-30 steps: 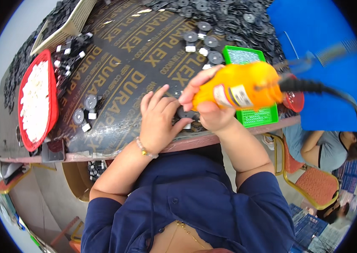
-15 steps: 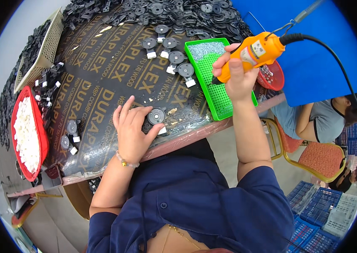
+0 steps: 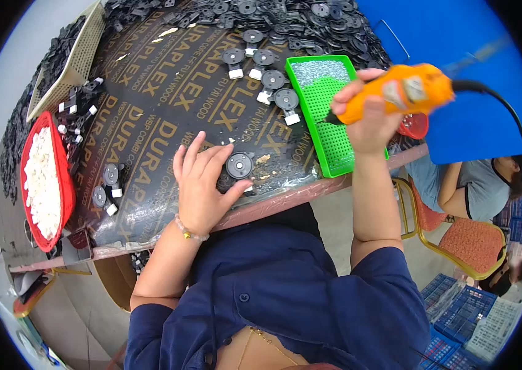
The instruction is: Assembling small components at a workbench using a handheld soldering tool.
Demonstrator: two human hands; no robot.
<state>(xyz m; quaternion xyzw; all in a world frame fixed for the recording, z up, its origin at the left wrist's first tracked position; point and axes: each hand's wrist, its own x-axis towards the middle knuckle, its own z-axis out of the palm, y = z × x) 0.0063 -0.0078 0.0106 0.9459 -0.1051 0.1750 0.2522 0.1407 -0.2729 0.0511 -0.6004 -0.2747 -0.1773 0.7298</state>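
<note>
An orange electric screwdriver (image 3: 400,92) is wrapped in my right hand (image 3: 375,126), its dark tip pointing left over the green perforated tray (image 3: 335,145). Small silvery screws (image 3: 319,71) fill the tray's far end. My left hand (image 3: 202,179) lies on the table, fingers spread. Its thumb and index finger frame a round black plastic part (image 3: 239,165), whose white end is mostly covered by the thumb. Left of the tray sit several similar black parts with white ends (image 3: 273,80). Two more of these parts (image 3: 111,174) lie left of my left hand.
A red basket of white pieces (image 3: 44,185) stands at the left, near a cream basket (image 3: 70,68). Black parts (image 3: 298,24) are heaped along the far side. A red bowl (image 3: 418,125) is partly hidden behind my right hand. Another person (image 3: 477,185) sits at the right.
The screwdriver and my right hand have moved right and slightly nearer, the tool now blurred. The whole view has shifted a little. My left hand stays around the black part.
</note>
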